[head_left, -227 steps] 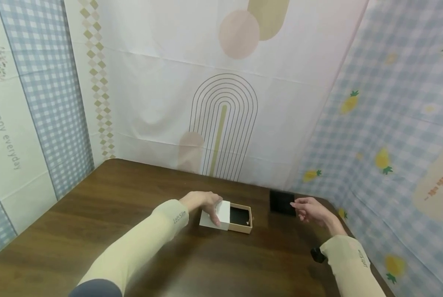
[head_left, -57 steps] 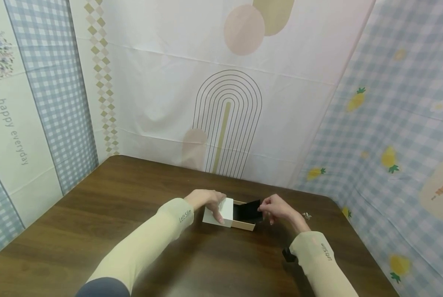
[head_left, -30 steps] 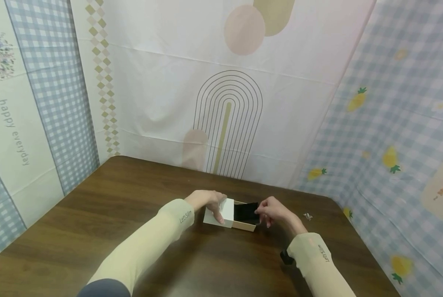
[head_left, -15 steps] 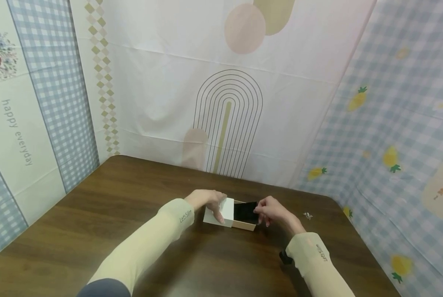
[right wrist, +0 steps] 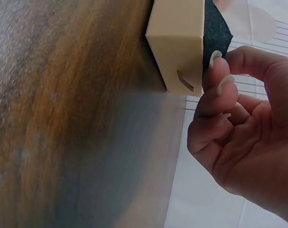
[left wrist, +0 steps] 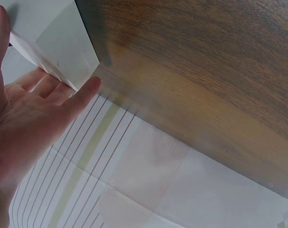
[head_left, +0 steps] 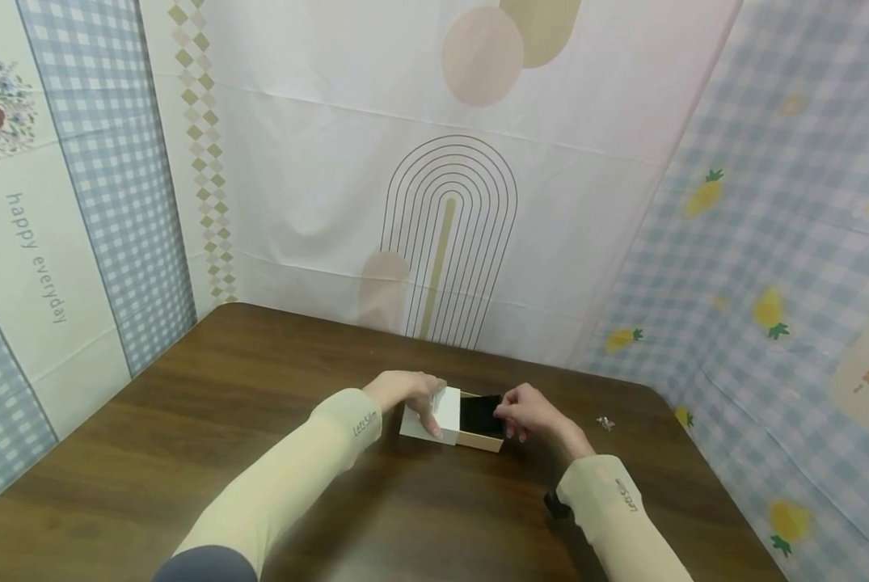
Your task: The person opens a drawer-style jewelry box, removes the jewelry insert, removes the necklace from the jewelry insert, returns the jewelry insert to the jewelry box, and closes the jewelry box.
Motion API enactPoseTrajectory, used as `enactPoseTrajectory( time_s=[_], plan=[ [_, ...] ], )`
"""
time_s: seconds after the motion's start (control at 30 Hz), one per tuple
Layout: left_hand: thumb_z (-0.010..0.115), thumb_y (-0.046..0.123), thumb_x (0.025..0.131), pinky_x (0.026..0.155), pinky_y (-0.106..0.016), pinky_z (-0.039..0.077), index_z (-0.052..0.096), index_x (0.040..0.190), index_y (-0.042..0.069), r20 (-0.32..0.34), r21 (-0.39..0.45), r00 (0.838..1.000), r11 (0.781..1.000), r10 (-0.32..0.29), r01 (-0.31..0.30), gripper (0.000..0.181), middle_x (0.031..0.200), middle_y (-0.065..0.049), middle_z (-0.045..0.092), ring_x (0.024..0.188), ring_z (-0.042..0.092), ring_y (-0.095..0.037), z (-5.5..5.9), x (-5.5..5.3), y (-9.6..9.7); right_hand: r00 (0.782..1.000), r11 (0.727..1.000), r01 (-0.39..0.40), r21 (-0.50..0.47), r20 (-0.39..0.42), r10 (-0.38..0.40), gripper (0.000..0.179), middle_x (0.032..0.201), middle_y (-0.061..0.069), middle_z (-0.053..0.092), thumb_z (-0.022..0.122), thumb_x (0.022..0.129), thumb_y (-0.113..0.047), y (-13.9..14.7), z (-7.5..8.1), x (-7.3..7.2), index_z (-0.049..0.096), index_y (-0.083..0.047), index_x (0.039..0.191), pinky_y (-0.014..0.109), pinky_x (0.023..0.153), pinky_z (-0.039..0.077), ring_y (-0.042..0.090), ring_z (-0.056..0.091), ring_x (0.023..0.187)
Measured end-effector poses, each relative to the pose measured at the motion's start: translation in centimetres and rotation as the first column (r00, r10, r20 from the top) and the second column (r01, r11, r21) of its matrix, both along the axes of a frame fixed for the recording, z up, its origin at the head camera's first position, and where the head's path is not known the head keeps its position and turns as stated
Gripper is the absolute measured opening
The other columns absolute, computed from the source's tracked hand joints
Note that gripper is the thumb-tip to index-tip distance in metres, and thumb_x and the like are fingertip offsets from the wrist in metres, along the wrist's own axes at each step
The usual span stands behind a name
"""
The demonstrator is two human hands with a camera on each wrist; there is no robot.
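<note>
My left hand [head_left: 418, 398] grips the white sleeve [head_left: 445, 416] of a drawer box, thumb on the near side and fingers on the far side. In the left wrist view the white sleeve [left wrist: 63, 40] sits between thumb and fingers. A tan cardboard drawer [head_left: 479, 442] sticks out of it to the right, with a small pull loop [right wrist: 185, 80] on its end. My right hand [head_left: 529, 411] pinches the right edge of a thin black pad [head_left: 480, 416], which lies in the drawer's opening. In the right wrist view the black pad's corner [right wrist: 217, 33] rises above the drawer wall.
A small shiny silvery item [head_left: 605, 422], too small to identify, lies on the brown wooden table [head_left: 318, 347] to the right of my hand. Behind the table hangs a white patterned cloth [head_left: 318, 202]; a checked cloth [head_left: 740, 242] hangs at the right.
From the table's right side, my right hand has brought the black pad to the drawer and lowered it flatter there. The silvery item came into view. My left hand has kept hold of the sleeve.
</note>
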State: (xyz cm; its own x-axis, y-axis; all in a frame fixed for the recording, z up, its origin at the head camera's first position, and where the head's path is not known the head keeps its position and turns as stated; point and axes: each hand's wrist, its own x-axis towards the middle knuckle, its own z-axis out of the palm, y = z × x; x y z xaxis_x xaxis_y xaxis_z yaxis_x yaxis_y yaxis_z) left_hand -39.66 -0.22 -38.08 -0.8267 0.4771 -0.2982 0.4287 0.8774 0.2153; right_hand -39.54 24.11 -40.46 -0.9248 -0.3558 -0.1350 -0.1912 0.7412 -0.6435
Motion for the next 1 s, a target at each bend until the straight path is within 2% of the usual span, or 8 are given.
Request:
enactPoseTrajectory(
  time_s=[0.2, 0.57, 0.8, 1.0],
  plan=[
    [0.083, 0.049, 0.069, 0.114, -0.036, 0.036, 0.035, 0.146, 0.009, -0.003, 0.005, 1.0, 1.0, -0.01, 0.011, 0.099, 0.143, -0.009, 0.05, 0.135, 0.045, -0.024, 0.0, -0.1, 0.0, 1.0, 1.0, 0.004, 0.021, -0.005, -0.004, 0.027, 0.047, -0.001, 0.056, 0.059, 0.09, -0.012, -0.3, 0.2, 0.0, 0.059, -0.004, 0.064, 0.027, 0.04, 0.044, 0.008, 0.046, 0.035],
    [0.084, 0.047, 0.069, 0.11, -0.035, 0.04, 0.04, 0.142, 0.009, -0.01, 0.008, 1.0, 1.0, -0.014, 0.014, 0.093, 0.134, -0.008, 0.056, 0.128, 0.051, -0.022, -0.1, -0.1, 0.0, 1.0, 1.0, 0.004, 0.029, -0.004, -0.004, 0.028, 0.047, -0.001, 0.055, 0.06, 0.09, -0.012, -0.5, 0.0, -0.1, 0.056, -0.005, 0.063, 0.025, 0.04, 0.044, 0.008, 0.045, 0.036],
    [0.083, 0.049, 0.069, 0.115, -0.035, 0.034, 0.034, 0.147, 0.009, -0.005, 0.006, 1.0, 1.0, -0.009, 0.009, 0.1, 0.145, -0.009, 0.048, 0.136, 0.043, -0.023, -0.2, -0.1, 0.0, 0.999, 0.998, 0.032, 0.06, -0.016, -0.031, 0.029, 0.045, -0.002, 0.053, 0.061, 0.088, -0.011, -0.8, 0.1, 0.0, 0.057, -0.006, 0.06, 0.021, 0.039, 0.041, 0.008, 0.045, 0.035],
    [0.083, 0.048, 0.07, 0.115, -0.035, 0.033, 0.034, 0.147, 0.008, -0.011, 0.002, 1.0, 1.0, -0.023, 0.023, 0.099, 0.146, -0.011, 0.047, 0.137, 0.043, -0.024, -0.2, -0.2, 0.0, 0.996, 0.99, 0.086, 0.108, -0.027, -0.083, 0.031, 0.044, -0.002, 0.052, 0.063, 0.087, -0.012, -1.4, 0.3, 0.0, 0.055, -0.008, 0.057, 0.02, 0.038, 0.039, 0.008, 0.044, 0.034]
  ],
)
